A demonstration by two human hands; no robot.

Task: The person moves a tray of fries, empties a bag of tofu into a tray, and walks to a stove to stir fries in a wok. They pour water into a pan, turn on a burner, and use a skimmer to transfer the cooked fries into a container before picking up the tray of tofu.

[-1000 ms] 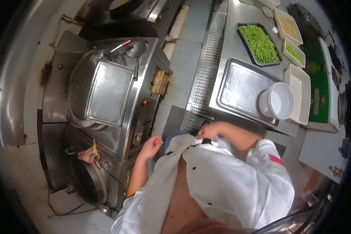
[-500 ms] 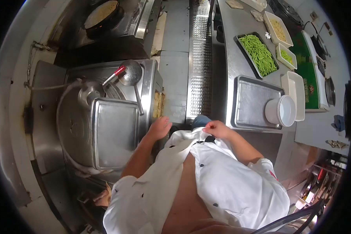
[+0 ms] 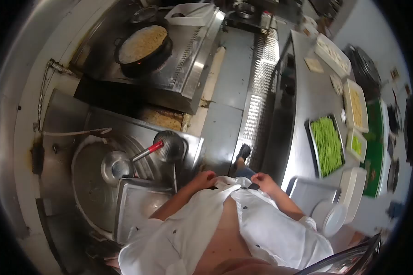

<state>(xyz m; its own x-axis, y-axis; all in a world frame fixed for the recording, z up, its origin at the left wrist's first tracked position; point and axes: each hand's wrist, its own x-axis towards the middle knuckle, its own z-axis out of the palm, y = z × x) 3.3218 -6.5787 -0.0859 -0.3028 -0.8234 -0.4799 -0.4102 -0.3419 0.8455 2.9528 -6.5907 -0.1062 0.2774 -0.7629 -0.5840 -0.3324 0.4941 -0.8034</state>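
My left hand (image 3: 205, 180) is beside the left edge of the white jacket (image 3: 270, 220), its fingers curled; whether it holds cloth is too small to tell. My right hand (image 3: 263, 182) is at the jacket's front hem, fingers pinched on the white cloth beside a dark patch. The jacket hangs partly unbuttoned. To the left lie a metal tray (image 3: 144, 201), a metal ladle (image 3: 117, 168) and a strainer (image 3: 169, 145) over a large round basin (image 3: 94, 183).
A wok (image 3: 144, 46) with bubbling food sits on the stove at the upper left. On the right counter (image 3: 303, 105) are a tray of green beans (image 3: 326, 146), white containers (image 3: 356, 105), a metal tray (image 3: 303, 189) and a white bucket (image 3: 329, 217).
The view has shifted, showing more of the stove and counter's far end. A dark shoe now shows on the floor. My left hand is nearer the jacket.
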